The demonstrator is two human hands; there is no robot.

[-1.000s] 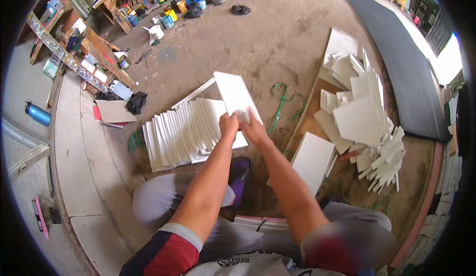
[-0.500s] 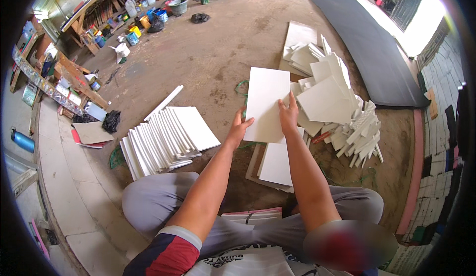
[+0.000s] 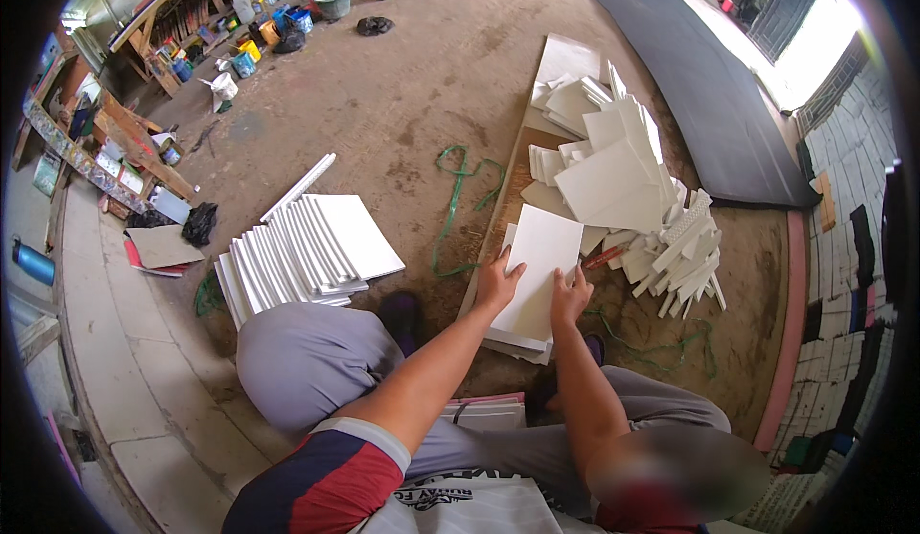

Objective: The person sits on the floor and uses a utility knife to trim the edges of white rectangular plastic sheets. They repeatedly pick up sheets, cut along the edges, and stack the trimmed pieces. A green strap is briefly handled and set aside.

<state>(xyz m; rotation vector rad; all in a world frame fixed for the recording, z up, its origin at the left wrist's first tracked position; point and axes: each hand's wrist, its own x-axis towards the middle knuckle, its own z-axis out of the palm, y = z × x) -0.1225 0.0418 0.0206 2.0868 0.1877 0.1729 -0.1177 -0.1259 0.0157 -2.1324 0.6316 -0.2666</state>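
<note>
A white rectangular sheet (image 3: 548, 246) lies tilted low in front of me, over a small stack of similar sheets (image 3: 517, 342) on the floor. My left hand (image 3: 499, 282) is closed on its left edge, thumb on top. On the right edge, my right hand (image 3: 571, 296) grips it too. A fanned row of white sheets (image 3: 297, 251) leans to the left, with a narrow white strip (image 3: 302, 187) behind it. At the right is a loose heap of white sheets and offcuts (image 3: 618, 179), partly on a long brown board (image 3: 517, 165). Beside the heap lies a red tool (image 3: 604, 256), partly hidden.
Green string (image 3: 458, 198) trails on the floor beyond my left hand, and more string (image 3: 671, 350) lies at right. A black mat (image 3: 700, 93) stretches along the right. Paint cans and buckets (image 3: 287, 26) stand at the back left. My bent knee (image 3: 307, 352) is close to the fanned row.
Both hands have brought the white sheet down and toward me, onto the small stack. The green string and brown board behind it now show more. My left knee has risen.
</note>
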